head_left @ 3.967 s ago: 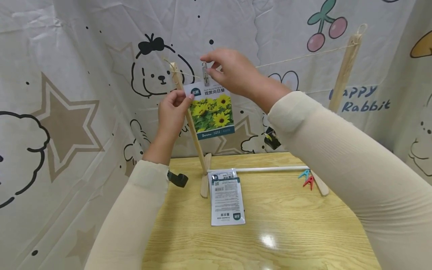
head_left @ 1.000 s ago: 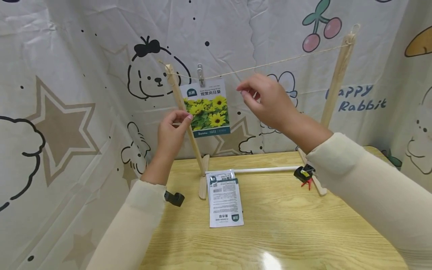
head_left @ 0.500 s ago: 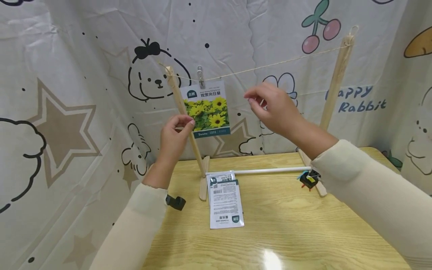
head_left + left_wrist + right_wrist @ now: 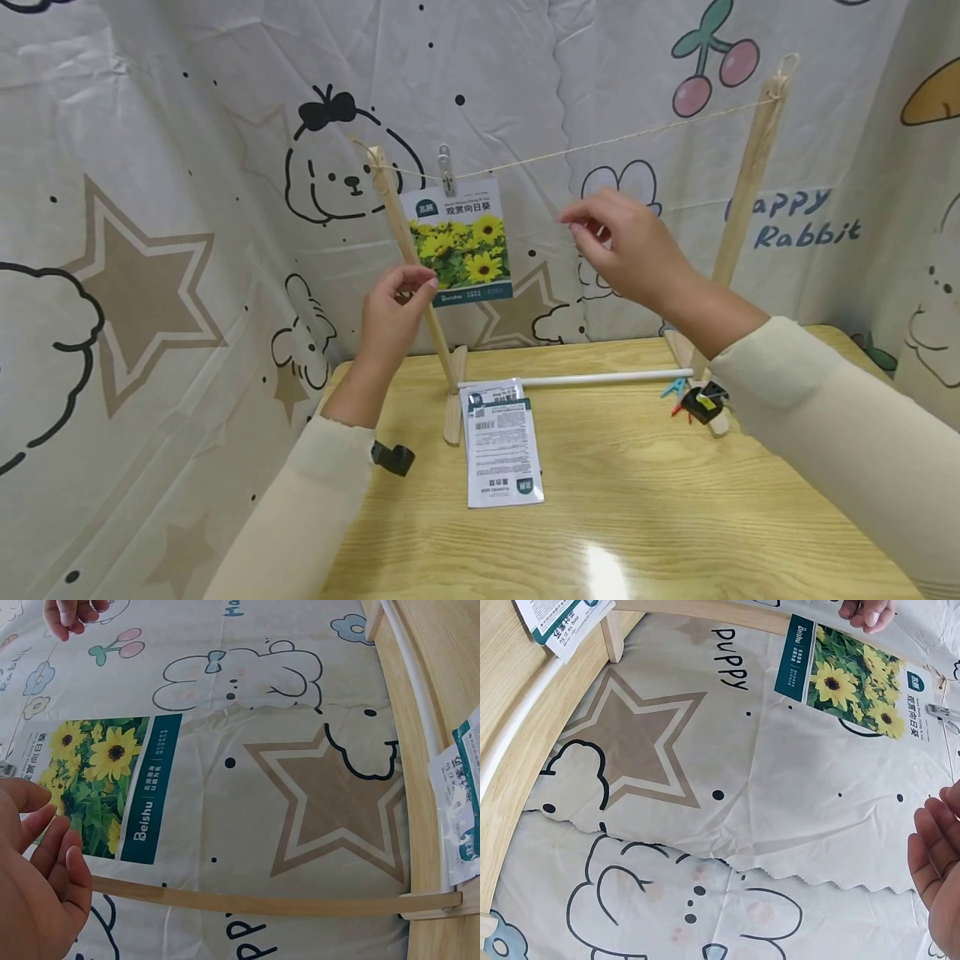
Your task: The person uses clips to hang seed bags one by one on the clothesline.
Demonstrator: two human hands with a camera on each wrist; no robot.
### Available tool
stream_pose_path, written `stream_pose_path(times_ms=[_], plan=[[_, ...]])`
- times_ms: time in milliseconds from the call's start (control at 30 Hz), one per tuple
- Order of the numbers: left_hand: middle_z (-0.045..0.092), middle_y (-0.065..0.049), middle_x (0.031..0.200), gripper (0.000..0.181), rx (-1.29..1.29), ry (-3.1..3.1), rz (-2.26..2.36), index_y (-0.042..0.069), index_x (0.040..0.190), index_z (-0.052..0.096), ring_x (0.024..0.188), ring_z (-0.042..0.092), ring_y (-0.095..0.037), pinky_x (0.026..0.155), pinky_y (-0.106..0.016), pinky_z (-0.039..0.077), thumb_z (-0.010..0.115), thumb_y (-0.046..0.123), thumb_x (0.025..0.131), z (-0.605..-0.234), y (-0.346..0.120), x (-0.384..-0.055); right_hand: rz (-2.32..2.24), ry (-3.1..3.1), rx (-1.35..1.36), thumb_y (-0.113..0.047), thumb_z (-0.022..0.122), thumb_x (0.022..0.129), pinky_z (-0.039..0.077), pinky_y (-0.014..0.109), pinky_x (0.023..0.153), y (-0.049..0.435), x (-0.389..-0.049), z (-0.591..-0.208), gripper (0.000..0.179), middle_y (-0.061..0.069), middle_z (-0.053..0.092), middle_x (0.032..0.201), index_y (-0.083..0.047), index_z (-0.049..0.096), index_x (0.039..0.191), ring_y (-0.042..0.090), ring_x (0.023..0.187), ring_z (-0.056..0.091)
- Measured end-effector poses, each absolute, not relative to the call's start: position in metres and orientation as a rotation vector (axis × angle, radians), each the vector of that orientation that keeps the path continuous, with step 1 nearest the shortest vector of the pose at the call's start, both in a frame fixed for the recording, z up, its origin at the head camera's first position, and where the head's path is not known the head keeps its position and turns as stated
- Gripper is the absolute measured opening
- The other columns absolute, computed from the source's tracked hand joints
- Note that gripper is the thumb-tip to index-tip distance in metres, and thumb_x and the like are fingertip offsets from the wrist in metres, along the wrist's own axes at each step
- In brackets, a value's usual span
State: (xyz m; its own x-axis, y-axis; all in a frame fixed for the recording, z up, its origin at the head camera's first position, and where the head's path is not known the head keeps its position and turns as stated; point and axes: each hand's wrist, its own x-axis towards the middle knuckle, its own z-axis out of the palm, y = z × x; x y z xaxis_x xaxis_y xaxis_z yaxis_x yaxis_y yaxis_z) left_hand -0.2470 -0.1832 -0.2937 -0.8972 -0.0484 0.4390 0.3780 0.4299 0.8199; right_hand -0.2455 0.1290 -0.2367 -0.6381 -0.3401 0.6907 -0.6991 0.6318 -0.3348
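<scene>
A seed packet with yellow sunflowers (image 4: pixel 461 250) hangs from a string (image 4: pixel 600 145), gripped at its top edge by a clear clothespin (image 4: pixel 446 171). My left hand (image 4: pixel 393 308) is beside the packet's lower left corner, in front of the left wooden post (image 4: pixel 393 204). Its fingers are loosely bent and hold nothing; in the left wrist view the fingertips (image 4: pixel 56 832) overlap the packet's edge. To the packet's right, below the string, my right hand (image 4: pixel 626 246) hovers with relaxed, bent fingers and nothing in them. The right wrist view shows this hand (image 4: pixel 937 862) apart from the packet.
More seed packets (image 4: pixel 502 450) lie stacked on the wooden table (image 4: pixel 615 500), near the left post's foot. A white rod (image 4: pixel 607 379) joins the two feet. By the right post (image 4: pixel 750 175) lie a blue clothespin (image 4: pixel 675 387) and a red one (image 4: pixel 677 409), partly hidden by the wrist camera.
Four seconds ago the right hand held the clothespin and the left hand the packet's edge. Both have let go; the right hand has drawn away rightward and down, the left slightly down.
</scene>
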Motion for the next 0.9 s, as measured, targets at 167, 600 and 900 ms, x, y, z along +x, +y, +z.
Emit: stream_pose_path(times_ms=[167,600,900], plan=[[0.064,-0.004,0.109,0.02,-0.285,-2.292,-1.465,0.011,0.11,0.069,0.097,0.058,-0.015,0.08,-0.027,0.049,0.066,0.026,0.099,-0.301,-0.184,-0.247,0.783,-2.279,0.803,-0.009,0.056,0.102,0.051,0.03,0.077,0.135,-0.246,-0.24,0.018,0.009,0.065,0.105,-0.002,0.068,0.113,0.017,0.09,0.057],[0.065,-0.005,0.114,0.022,-0.269,-2.319,-1.475,0.013,0.112,0.068,0.105,0.06,-0.018,0.09,-0.036,0.05,0.066,0.031,0.099,-0.315,-0.185,-0.246,0.797,-2.313,0.751,-0.011,0.056,0.102,0.049,0.025,0.075,0.145,-0.245,-0.25,0.019,0.008,0.065,0.104,-0.004,0.069,0.115,0.016,0.087,0.057],[0.066,-0.005,0.114,0.02,-0.298,-2.336,-1.466,0.012,0.111,0.068,0.104,0.06,-0.019,0.089,-0.036,0.049,0.065,0.028,0.1,-0.326,-0.184,-0.248,0.806,-2.303,0.741,-0.011,0.056,0.102,0.048,0.023,0.073,0.152,-0.244,-0.258,0.018,0.008,0.067,0.105,-0.004,0.069,0.113,0.015,0.085,0.057]])
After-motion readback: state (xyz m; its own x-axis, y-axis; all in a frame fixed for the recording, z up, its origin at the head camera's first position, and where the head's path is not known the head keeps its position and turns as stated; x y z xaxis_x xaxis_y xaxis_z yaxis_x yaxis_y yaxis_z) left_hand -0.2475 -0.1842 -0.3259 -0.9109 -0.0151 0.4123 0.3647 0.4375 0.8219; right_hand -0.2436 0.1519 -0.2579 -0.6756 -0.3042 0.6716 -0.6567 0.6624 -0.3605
